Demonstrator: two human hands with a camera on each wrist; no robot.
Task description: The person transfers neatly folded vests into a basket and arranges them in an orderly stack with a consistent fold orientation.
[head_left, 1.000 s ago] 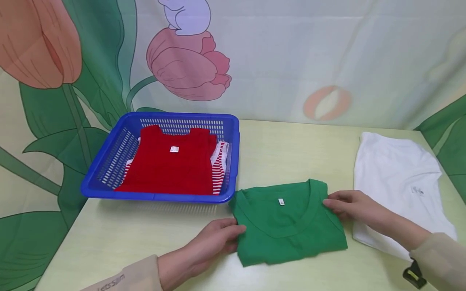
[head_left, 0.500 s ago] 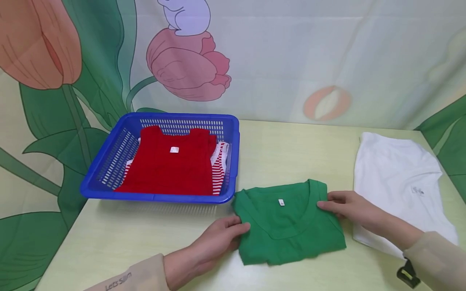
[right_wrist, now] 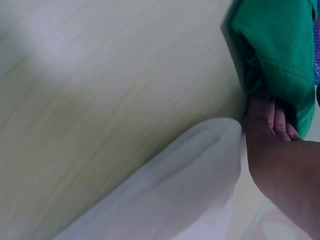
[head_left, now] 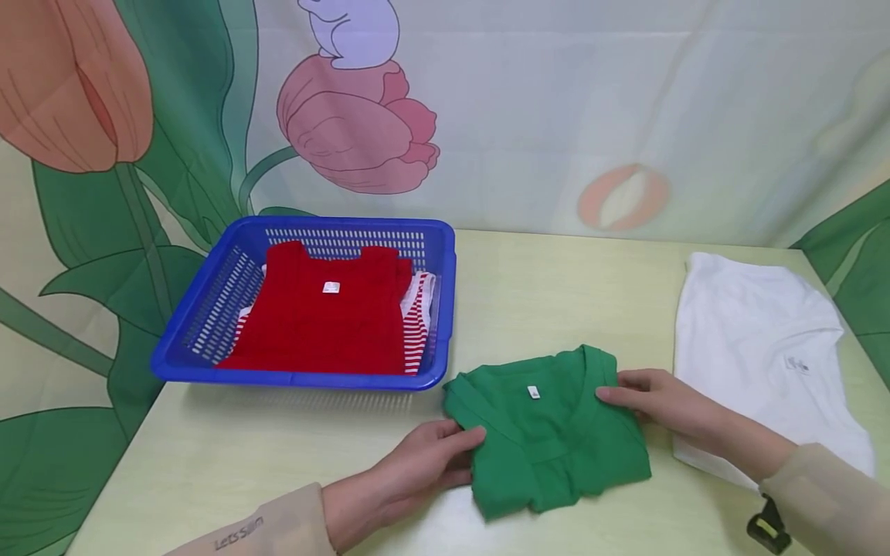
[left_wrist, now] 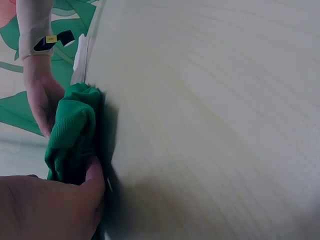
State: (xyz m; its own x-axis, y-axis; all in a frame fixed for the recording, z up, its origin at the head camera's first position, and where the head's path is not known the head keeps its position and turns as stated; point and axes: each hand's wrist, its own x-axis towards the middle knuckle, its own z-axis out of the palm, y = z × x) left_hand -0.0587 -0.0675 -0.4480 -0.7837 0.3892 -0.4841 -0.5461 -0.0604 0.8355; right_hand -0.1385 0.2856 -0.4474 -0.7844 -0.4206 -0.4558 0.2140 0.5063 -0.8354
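Observation:
A folded green shirt [head_left: 556, 432] with a small white neck label lies on the table in the head view, its front bunched into soft creases. My left hand [head_left: 424, 471] grips its left side, thumb on top and fingers underneath. On the opposite side my right hand [head_left: 667, 405] pinches the cloth near the shoulder, thumb over it. In the left wrist view the green shirt [left_wrist: 75, 135] bulges up between both hands. The right wrist view has my right fingers [right_wrist: 260, 115] tucked under the edge of the cloth.
Left of the shirt, a blue basket [head_left: 299, 378] holds a folded red shirt [head_left: 323, 324] over red-and-white striped clothing [head_left: 416, 332]. A folded white shirt [head_left: 751, 332] lies on the right of the pale table [head_left: 556, 286]. A printed curtain [head_left: 521, 116] hangs behind.
Both hands have moved slightly inward, closer together. The green shirt, nearly flat before, has narrowed and buckled into folds between them.

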